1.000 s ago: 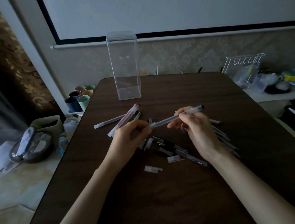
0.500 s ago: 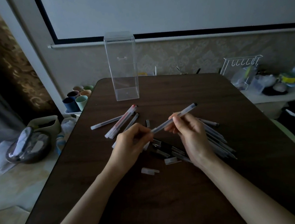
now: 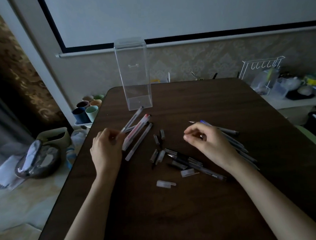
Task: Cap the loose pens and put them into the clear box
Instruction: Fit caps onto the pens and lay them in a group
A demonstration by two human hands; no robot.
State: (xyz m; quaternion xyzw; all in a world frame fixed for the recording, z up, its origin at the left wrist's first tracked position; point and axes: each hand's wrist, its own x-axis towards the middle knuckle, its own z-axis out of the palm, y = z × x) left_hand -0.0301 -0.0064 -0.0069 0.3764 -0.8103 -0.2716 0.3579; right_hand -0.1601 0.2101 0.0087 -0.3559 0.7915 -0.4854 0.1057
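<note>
Sprawling pens [image 3: 185, 160] across dark table [image 3: 198, 211]

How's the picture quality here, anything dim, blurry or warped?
Head view: dim overall, so the dark pens blend into the table; the left hand and its pen are motion-blurred; the wide lens bends the wall's straight lines near the edges.

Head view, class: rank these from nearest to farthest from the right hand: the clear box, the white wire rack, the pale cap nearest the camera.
From the right hand:
1. Pale cap, on the table toward the camera and left.
2. Clear box, upright at the table's far edge, left.
3. White wire rack, off the table, far right.
</note>
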